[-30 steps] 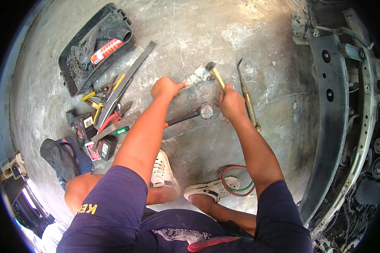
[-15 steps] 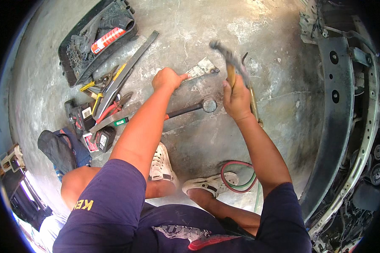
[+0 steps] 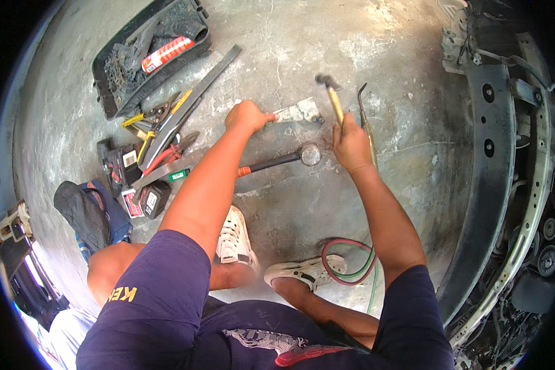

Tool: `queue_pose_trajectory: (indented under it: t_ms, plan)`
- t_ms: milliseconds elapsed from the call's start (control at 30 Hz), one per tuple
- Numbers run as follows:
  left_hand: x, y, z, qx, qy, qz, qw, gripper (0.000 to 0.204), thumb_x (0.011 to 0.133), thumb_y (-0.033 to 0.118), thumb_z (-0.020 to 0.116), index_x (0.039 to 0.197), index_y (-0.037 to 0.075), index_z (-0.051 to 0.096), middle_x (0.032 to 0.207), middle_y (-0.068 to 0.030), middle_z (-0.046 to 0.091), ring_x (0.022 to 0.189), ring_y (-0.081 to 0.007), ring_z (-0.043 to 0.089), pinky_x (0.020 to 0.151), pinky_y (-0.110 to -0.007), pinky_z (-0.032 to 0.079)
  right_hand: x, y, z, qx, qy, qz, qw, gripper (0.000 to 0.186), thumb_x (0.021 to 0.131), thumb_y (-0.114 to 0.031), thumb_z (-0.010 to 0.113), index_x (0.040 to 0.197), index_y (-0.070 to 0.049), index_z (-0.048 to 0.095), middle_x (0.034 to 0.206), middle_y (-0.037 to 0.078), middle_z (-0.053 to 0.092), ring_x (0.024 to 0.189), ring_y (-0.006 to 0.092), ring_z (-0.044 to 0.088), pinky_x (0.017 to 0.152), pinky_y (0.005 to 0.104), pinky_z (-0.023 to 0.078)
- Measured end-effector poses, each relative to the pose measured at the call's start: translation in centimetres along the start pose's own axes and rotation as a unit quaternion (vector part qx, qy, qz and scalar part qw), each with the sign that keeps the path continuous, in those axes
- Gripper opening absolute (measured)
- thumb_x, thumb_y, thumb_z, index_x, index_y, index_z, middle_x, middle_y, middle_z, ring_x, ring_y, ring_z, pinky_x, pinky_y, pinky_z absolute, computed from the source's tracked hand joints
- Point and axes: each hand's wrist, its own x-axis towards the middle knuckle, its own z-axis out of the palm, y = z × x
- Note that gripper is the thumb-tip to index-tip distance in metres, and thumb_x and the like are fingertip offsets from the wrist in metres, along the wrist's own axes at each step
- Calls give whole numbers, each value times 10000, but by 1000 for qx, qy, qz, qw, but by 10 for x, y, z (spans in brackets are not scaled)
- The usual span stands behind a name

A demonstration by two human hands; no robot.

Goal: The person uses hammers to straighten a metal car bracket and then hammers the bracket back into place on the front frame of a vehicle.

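My left hand (image 3: 246, 117) is closed on the near end of a pale, scuffed metal plate (image 3: 299, 111) lying on the concrete floor. A wooden-handled hammer (image 3: 335, 103) is gripped in my right hand (image 3: 353, 147), its dark head raised just beyond the plate's right end and apart from it. Just right of that hand lies a brass gas torch (image 3: 372, 139) with a bent tip. Nearer to me, a heavier hammer (image 3: 309, 155) with a black and orange handle rests on the floor, its handle end hidden behind my left forearm.
At left lie pliers (image 3: 174, 150), long metal bars (image 3: 197, 92), a cordless tool (image 3: 120, 166) and a battery (image 3: 154, 198). A black tray (image 3: 111, 102) holds an orange spray can (image 3: 168, 54). Red and green hoses (image 3: 351, 280) loop by my right shoe. A car's front frame (image 3: 490, 179) borders the right.
The hammer head has come slightly down and to the right, towards the plate's right end. My left hand keeps its hold on the plate. The whole view has shifted slightly.
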Motion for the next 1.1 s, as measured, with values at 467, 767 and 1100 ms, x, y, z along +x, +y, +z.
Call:
queue_pose_trajectory:
  t_ms: [467, 767, 1100]
  plan:
    - [-6, -2, 2, 6, -17, -13, 1000, 705, 674, 679, 845, 999, 56, 788, 1032, -138, 772, 968, -291, 744, 809, -401, 567, -33, -4, 20, 37, 9, -90, 995, 187, 965, -212, 601, 994, -56, 502, 772, 232, 671, 726, 470, 656, 672, 572, 508]
    - [-6, 7, -2, -4, -19, 1, 1000, 682, 681, 689, 833, 954, 65, 797, 1001, -132, 776, 937, -289, 747, 791, -408, 570, -24, 7, 11, -11, -51, -19, 998, 226, 995, -258, 599, 1003, -57, 495, 786, 245, 667, 737, 480, 651, 659, 579, 500]
    - [-6, 11, 2, 21, 7, 6, 1000, 709, 688, 706, 820, 962, 53, 791, 1020, -138, 773, 953, -278, 746, 790, -408, 571, -15, 7, 11, -50, -37, 27, 998, 217, 989, -241, 602, 1036, -52, 506, 794, 253, 670, 747, 489, 653, 664, 593, 494]
